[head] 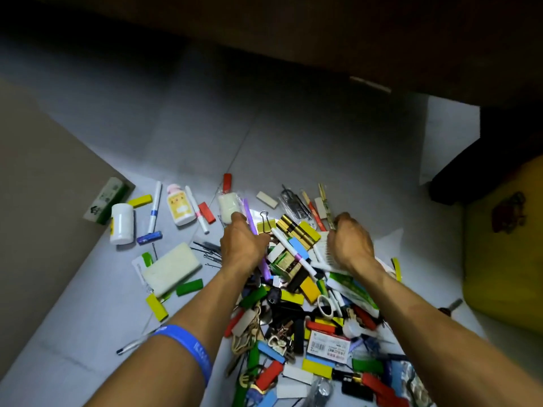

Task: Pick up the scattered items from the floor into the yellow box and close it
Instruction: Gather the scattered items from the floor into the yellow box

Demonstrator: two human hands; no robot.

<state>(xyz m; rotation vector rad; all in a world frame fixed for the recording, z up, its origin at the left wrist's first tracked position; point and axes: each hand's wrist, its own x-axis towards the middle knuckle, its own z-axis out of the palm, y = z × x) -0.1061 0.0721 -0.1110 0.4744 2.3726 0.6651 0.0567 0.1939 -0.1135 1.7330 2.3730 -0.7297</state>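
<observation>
A heap of small items (296,289) covers the grey floor: coloured blocks, markers, binder clips, keys and packets. My left hand (244,245) is at the heap's far left edge, fingers curled round a purple pen (249,214), with its fingertips against a white wrapped pad (229,207). At the far right edge, my right hand (349,239) is curled round a thin wooden stick (329,214), above a white brush (321,252). The yellow box (499,251) stands at the right edge of the view, and its lid is not visible.
To the left lie a white jar (122,227), a glue bottle (179,208), two markers, a blue battery (149,238), a large white sponge block (170,268) and a green carton (107,201). Dark furniture spans the top and right. A brown panel borders the left.
</observation>
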